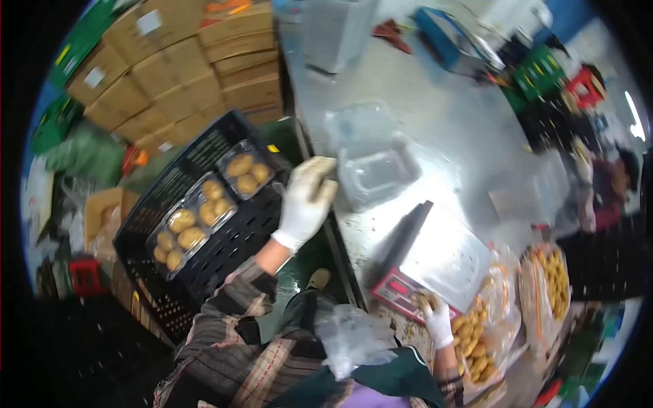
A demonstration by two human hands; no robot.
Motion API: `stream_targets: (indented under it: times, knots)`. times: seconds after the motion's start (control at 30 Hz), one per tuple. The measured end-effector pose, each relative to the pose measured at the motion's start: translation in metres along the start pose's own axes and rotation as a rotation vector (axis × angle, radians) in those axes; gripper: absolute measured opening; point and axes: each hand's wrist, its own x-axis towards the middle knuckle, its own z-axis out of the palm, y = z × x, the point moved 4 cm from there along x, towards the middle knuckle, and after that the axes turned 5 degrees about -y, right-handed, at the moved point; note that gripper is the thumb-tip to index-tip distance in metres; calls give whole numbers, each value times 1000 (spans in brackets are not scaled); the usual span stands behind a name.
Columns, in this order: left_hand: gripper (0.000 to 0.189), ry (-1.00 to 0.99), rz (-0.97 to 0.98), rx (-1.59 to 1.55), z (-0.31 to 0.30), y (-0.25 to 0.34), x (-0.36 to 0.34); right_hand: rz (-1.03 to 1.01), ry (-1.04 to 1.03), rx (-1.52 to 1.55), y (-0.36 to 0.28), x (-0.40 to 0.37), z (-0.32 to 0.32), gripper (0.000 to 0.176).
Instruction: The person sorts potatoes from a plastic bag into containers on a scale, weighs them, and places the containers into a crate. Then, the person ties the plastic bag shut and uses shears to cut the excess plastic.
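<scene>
My left hand (305, 204), in a white glove, hangs between the black crate and the table edge. Its fingers are spread and hold nothing, close to an open clear plastic clamshell box (374, 173) on the table. Also gloved, my right hand (435, 318) is at the front edge of a scale (445, 258) with a metal plate and a red front panel. Its soiled fingers are stretched out, with nothing seen in them. Beside it, potatoes (476, 347) lie in an open plastic bag. Inside the black crate (224, 272) sit several clear boxes of potatoes (190, 228).
Stacked cardboard boxes (173, 75) stand beyond the crate. A stack of clear containers (333, 34) and a blue box (449, 41) are on the metal table (422, 102). A second potato bag (551, 279) lies right. Another person (605, 183) works across the table.
</scene>
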Motion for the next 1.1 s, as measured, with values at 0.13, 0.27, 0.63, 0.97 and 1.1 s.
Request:
stream_targets:
  times: [0.13, 0.27, 0.63, 0.97, 1.1]
  knots:
    - [29, -358, 143, 59, 127, 17, 13, -18, 89, 7, 11, -20, -2, 28]
    - [13, -426, -50, 59, 142, -3, 28, 50, 255, 97, 49, -59, -16, 27]
    - [9, -607, -188, -182, 141, -35, 48, 98, 505, 144, 127, -126, -13, 26]
    - [5, -711, -200, -183, 134, -22, 58, 143, 586, 316, 151, -141, -14, 25]
    - [6, -776, -210, -129, 139, -11, 50, 150, 581, 303, 158, -140, -15, 25]
